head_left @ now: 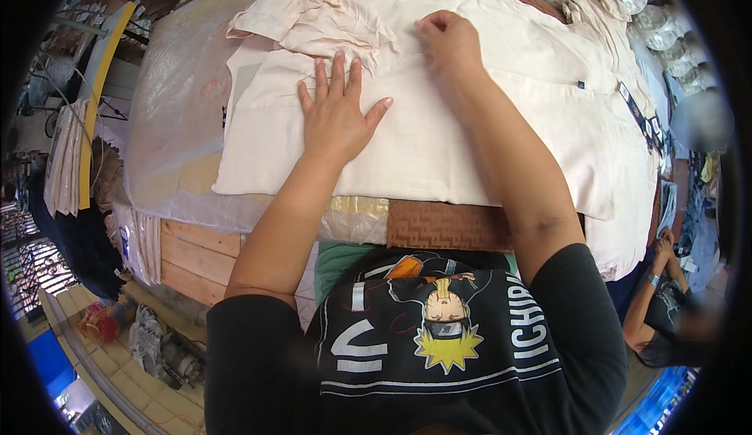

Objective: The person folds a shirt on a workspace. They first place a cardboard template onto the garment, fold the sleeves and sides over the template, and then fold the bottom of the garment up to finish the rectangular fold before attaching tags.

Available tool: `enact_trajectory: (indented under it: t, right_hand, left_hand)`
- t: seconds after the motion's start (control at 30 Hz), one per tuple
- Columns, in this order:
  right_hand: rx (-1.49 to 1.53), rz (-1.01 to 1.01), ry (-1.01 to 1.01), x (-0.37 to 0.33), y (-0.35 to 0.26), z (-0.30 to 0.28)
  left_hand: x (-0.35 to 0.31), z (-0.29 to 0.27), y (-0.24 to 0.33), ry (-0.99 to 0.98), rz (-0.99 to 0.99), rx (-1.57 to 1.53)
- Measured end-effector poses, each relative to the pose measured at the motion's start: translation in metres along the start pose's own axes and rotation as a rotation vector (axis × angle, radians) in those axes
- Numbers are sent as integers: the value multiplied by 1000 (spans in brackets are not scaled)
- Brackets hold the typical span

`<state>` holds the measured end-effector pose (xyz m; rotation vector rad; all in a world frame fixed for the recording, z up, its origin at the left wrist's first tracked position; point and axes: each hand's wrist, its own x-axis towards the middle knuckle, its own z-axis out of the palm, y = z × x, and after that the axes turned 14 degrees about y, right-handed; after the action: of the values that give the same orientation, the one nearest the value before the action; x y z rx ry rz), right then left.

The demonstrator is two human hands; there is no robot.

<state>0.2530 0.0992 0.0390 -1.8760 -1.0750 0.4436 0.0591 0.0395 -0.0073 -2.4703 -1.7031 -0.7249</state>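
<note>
A black short-sleeved T-shirt (403,327) is worn, both sleeves (583,309) being cut in the same black. Its front is printed with 1 cartoon figure, drawn with spiky yellow hair (447,350) and a headband (448,329), flanked by white block shapes (358,365) and white lettering (529,317). 2 white lines (392,393) are printed across the chest. A green lower garment (327,277) is partly covered.

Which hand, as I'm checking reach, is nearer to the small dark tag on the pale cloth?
Right. The right hand is left of and slightly above the small dark tag in view; the left hand lies spread on the pale cloth, farther left.
</note>
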Motion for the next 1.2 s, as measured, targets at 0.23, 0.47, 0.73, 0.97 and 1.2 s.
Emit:
enact_trajectory:
  t: [0.23, 0.47, 0.73, 0.97, 1.2]
  right_hand:
    - [430, -29, 149, 49, 27, -63]
    - [427, -104, 397, -44, 103, -376]
    - [-1284, 71, 450, -211, 166, -541]
    - [-779, -774, 297, -51, 118, -293]
    - [-1120, -460, 201, -1, 145, -254]
  left_hand:
    - [3, 1, 2, -26, -4, 46]
    - [3, 2, 2, -55, -25, 121]
    - [10, -5, 24, 56, 96, 70]
    - [-7, -4, 101, -52, 254, -22]
    - [-7, 6, 97, -103, 229, -95]
